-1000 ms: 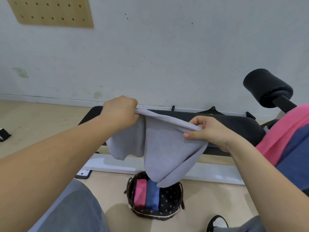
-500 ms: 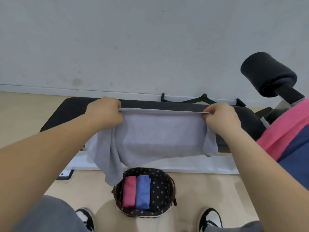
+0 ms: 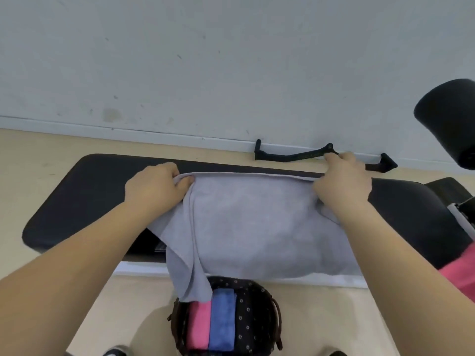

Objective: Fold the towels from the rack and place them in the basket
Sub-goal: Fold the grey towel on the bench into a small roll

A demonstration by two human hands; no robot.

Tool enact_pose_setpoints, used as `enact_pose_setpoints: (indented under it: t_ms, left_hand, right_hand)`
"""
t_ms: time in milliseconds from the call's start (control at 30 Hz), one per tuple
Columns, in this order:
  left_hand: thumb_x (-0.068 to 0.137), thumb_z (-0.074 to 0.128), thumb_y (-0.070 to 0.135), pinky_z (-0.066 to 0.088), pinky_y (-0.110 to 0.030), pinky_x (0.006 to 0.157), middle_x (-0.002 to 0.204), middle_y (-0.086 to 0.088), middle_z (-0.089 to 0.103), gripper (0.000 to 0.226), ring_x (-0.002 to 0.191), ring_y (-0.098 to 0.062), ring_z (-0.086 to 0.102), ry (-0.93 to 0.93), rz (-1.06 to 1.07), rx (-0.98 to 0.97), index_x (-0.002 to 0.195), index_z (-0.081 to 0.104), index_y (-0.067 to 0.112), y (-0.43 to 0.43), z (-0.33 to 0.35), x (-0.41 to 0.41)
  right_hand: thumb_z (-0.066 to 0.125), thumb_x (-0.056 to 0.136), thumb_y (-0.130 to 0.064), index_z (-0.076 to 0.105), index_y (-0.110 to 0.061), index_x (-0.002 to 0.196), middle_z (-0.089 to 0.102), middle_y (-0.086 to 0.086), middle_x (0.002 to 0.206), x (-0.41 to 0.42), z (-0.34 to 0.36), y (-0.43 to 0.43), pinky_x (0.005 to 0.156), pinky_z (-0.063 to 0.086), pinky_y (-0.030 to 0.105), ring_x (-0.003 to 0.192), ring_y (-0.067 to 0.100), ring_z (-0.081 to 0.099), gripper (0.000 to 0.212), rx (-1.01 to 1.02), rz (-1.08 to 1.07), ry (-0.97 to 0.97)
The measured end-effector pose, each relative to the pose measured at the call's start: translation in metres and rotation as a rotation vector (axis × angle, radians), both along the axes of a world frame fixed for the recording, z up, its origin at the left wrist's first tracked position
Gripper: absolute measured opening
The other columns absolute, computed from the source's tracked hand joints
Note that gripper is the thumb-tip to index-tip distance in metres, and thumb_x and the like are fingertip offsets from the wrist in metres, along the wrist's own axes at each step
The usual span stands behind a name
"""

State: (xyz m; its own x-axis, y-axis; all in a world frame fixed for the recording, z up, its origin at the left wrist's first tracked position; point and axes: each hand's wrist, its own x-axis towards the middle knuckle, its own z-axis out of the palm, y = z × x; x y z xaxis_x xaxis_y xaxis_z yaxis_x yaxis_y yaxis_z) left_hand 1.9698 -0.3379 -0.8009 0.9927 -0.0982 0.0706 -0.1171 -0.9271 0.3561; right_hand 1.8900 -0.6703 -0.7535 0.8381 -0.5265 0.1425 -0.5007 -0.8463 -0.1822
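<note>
Head view — both hands outstretched, fingers curled, pinching grey towel top corners over bench

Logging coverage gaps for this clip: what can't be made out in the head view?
Head view, rack: not identifiable; only a pink cloth shows, cut by the right edge.
Head view, basket: near rim cut by the bottom edge; far rim covered by the grey towel.
Head view, left hand and right hand: fingertips curled out of sight at the towel's hem.
</note>
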Motion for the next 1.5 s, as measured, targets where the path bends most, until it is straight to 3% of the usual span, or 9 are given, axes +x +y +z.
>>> enact_pose_setpoints:
  t_ms: [167, 367, 567, 667, 833, 1000, 1133, 1300, 1500]
  left_hand:
    - [0.081, 0.065, 0.072, 0.047, -0.031, 0.062, 0.076, 0.005, 0.065, 0.052, 0.075, -0.016, 0.062, 0.185, -0.057, -0.023, 0.077, 0.062, 0.020, 0.014, 0.022, 0.006]
    - [0.075, 0.078, 0.030, 0.040, -0.031, 0.064, 0.070, 0.000, 0.057, 0.022, 0.068, -0.019, 0.051, 0.539, -0.172, -0.053, 0.068, 0.063, 0.016, 0.050, 0.046, 0.002]
    - [0.090, 0.065, 0.023, 0.052, -0.035, 0.067, 0.084, -0.002, 0.065, 0.010, 0.078, -0.025, 0.063, 0.087, 0.038, -0.234, 0.083, 0.061, 0.017, 0.057, 0.041, 0.026]
    - [0.097, 0.053, 0.023, 0.044, -0.036, 0.064, 0.096, 0.000, 0.063, 0.006, 0.084, -0.027, 0.058, -0.180, 0.118, -0.175, 0.100, 0.058, 0.022, 0.051, 0.035, 0.040]
    - [0.091, 0.067, 0.043, 0.054, -0.041, 0.085, 0.132, -0.003, 0.055, 0.060, 0.113, -0.028, 0.060, 0.137, 0.120, -0.103, 0.142, 0.045, 0.020, 0.058, 0.023, 0.037]
    - [0.078, 0.062, 0.013, 0.062, -0.042, 0.077, 0.099, -0.004, 0.069, 0.024, 0.088, -0.024, 0.067, 0.315, 0.174, -0.461, 0.102, 0.063, 0.013, 0.081, 0.021, 0.031]
    - [0.081, 0.052, 0.003, 0.034, -0.028, 0.051, 0.062, -0.002, 0.046, 0.021, 0.057, -0.022, 0.043, 0.332, 0.169, -0.462, 0.061, 0.047, 0.007, 0.081, 0.018, 0.028]
    - [0.093, 0.055, 0.012, 0.030, -0.030, 0.057, 0.062, 0.000, 0.042, 0.034, 0.060, -0.022, 0.038, 0.211, 0.189, -0.403, 0.064, 0.039, 0.016, 0.086, 0.004, 0.039]
    - [0.097, 0.062, 0.031, 0.046, -0.034, 0.066, 0.090, -0.003, 0.065, 0.018, 0.082, -0.026, 0.060, 0.054, 0.252, -0.321, 0.084, 0.056, 0.020, 0.093, -0.002, 0.055]
  right_hand:
    - [0.052, 0.096, -0.024, 0.061, -0.027, 0.138, 0.063, -0.004, 0.135, 0.008, 0.002, 0.089, 0.102, 0.049, 0.039, 0.125, 0.022, 0.059, 0.043, 0.343, 0.507, 0.117]
    - [0.042, 0.099, -0.031, 0.061, -0.021, 0.128, 0.055, 0.000, 0.128, 0.020, -0.038, 0.112, 0.097, 0.049, 0.041, 0.126, 0.025, 0.049, 0.036, 0.134, 0.495, 0.115]
    - [0.028, 0.092, -0.049, 0.055, -0.023, 0.138, 0.058, 0.000, 0.121, 0.035, -0.047, 0.116, 0.102, 0.043, 0.050, 0.120, 0.027, 0.050, 0.060, 0.035, 0.516, 0.129]
    - [0.025, 0.092, -0.052, 0.053, -0.024, 0.134, 0.055, 0.000, 0.116, 0.040, -0.046, 0.122, 0.100, 0.043, 0.051, 0.119, 0.026, 0.049, 0.058, 0.003, 0.477, 0.185]
    - [0.040, 0.098, -0.040, 0.055, -0.022, 0.130, 0.055, 0.002, 0.124, 0.046, -0.047, 0.131, 0.108, 0.035, 0.055, 0.129, 0.028, 0.044, 0.040, 0.104, 0.397, 0.168]
    - [0.049, 0.099, -0.036, 0.061, -0.021, 0.127, 0.057, 0.001, 0.132, 0.057, -0.047, 0.139, 0.117, 0.023, 0.057, 0.131, 0.026, 0.046, 0.034, 0.234, 0.338, 0.075]
    - [0.060, 0.091, -0.040, 0.068, -0.028, 0.091, 0.069, -0.005, 0.105, 0.082, -0.042, 0.137, 0.116, 0.031, 0.045, 0.116, 0.025, 0.056, 0.015, 0.410, 0.169, 0.023]
    - [0.054, 0.099, -0.037, 0.056, -0.025, 0.084, 0.071, -0.002, 0.102, 0.101, -0.046, 0.137, 0.123, 0.014, 0.051, 0.124, 0.031, 0.054, 0.019, 0.423, 0.138, 0.141]
    - [0.049, 0.103, -0.033, 0.051, -0.024, 0.092, 0.061, -0.004, 0.083, 0.117, -0.050, 0.149, 0.113, 0.025, 0.044, 0.103, 0.030, 0.060, 0.014, 0.370, 0.168, 0.053]
